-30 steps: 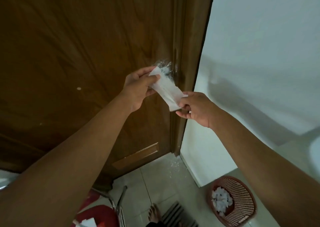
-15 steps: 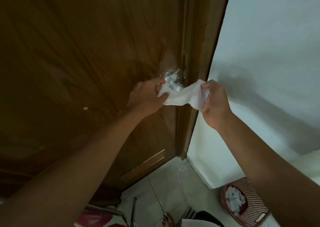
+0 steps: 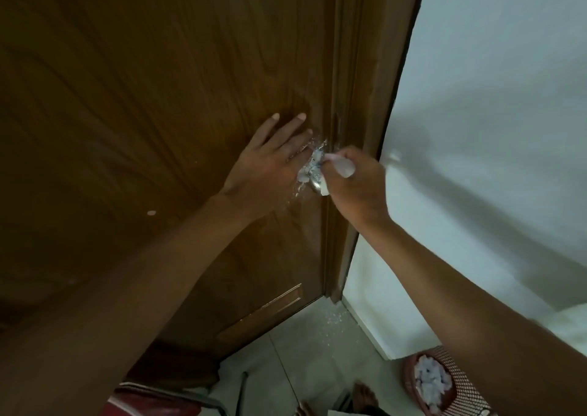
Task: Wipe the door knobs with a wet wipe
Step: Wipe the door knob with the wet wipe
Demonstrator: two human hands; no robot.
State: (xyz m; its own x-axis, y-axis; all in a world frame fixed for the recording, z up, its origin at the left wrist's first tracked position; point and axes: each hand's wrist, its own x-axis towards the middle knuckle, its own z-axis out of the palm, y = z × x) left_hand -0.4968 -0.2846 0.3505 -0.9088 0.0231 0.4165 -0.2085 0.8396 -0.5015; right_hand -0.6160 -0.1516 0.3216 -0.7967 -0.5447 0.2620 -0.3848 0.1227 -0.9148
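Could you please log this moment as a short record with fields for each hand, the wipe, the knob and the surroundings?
left hand: fingers straight, flat against the wooden door beside the knob
right hand: grips the wet wipe, bunched, at the knob
door knob: mostly hidden by the wipe and hand; a metal part shows below
basket: on the floor at lower right, white scraps inside
wall: white, right of the door frame
task stage: the wipe is at the knob

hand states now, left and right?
Left hand: open, fingers straight, flat against the door.
Right hand: closed on the wet wipe, at the door knob.
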